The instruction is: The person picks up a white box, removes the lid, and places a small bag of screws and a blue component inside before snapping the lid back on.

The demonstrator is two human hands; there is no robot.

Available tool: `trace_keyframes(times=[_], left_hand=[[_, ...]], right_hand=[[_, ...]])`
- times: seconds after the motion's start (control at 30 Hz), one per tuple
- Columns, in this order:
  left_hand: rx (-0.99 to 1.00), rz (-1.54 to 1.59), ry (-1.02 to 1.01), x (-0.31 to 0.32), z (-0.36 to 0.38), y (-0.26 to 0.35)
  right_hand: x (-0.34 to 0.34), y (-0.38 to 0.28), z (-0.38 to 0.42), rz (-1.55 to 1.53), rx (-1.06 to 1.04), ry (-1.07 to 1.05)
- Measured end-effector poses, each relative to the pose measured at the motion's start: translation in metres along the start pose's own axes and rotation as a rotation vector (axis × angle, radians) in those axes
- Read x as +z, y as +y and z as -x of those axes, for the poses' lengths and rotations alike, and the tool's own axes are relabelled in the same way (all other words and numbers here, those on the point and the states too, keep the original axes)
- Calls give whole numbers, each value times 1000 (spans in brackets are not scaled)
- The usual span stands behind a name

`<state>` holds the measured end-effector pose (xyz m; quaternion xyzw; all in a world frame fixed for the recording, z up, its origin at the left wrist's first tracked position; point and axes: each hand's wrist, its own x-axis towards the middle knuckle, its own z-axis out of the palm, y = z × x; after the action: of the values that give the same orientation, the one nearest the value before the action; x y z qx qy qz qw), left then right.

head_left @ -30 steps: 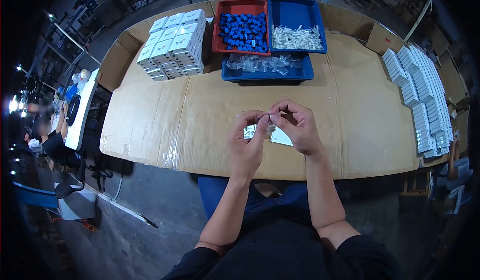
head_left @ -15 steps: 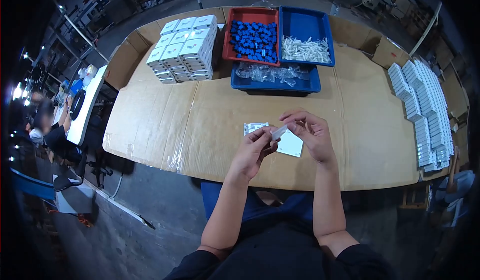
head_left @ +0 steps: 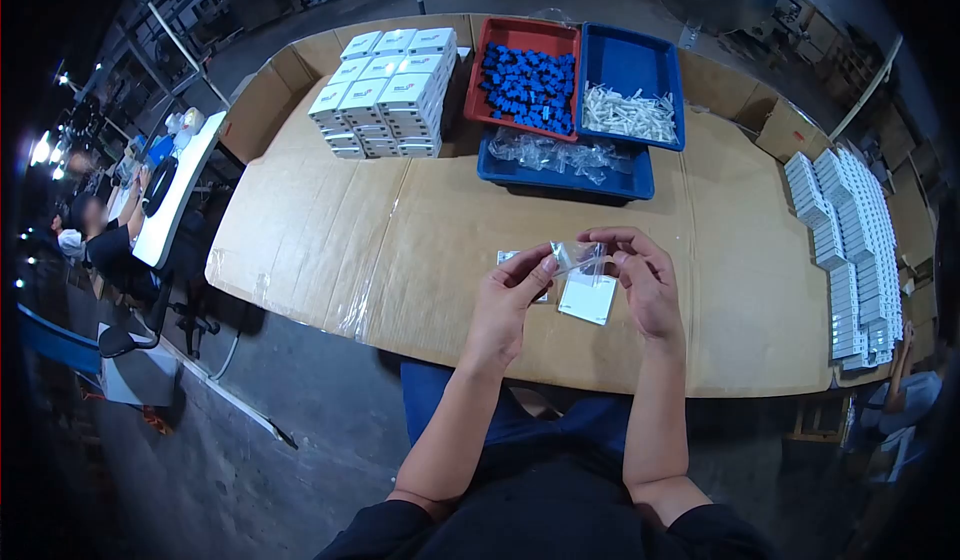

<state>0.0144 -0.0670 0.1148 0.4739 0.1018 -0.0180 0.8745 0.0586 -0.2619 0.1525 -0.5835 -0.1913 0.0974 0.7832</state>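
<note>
A small clear plastic bag [head_left: 578, 256] is stretched between my two hands above the table. My left hand [head_left: 512, 305] pinches its left end between thumb and fingers. On the other side, my right hand [head_left: 645, 282] grips the bag's right end, its fingers curled over it. Below the bag a white square plate [head_left: 588, 300] lies flat on the cardboard. Another white piece [head_left: 508, 257] lies behind my left hand, which hides most of it.
Stacked white boxed units [head_left: 385, 90] stand at the back left. A red tray [head_left: 478, 110] holds blue parts; a blue tray [head_left: 630, 55] holds white plugs; a lower blue tray [head_left: 520, 182] holds clear bags. White stacks [head_left: 845, 250] line the right edge. A person [head_left: 105, 225] sits at far left.
The bag has gone from a narrow, folded whitish strip to a wider, opened-out shape between my hands. My right hand has lowered slightly, and the whole view has shifted a little.
</note>
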Motion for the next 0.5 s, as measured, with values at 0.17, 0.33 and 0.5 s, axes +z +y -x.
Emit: trace_keyframes(times=[0.17, 0.33, 0.5], left_hand=[[35, 52, 31, -3, 0, -4], [126, -25, 25, -4, -1, -10], [180, -54, 12, -5, 0, -12]], right_hand=[[15, -4, -1, 46, 29, 0], [21, 9, -3, 16, 97, -5], [24, 21, -4, 23, 130, 10]])
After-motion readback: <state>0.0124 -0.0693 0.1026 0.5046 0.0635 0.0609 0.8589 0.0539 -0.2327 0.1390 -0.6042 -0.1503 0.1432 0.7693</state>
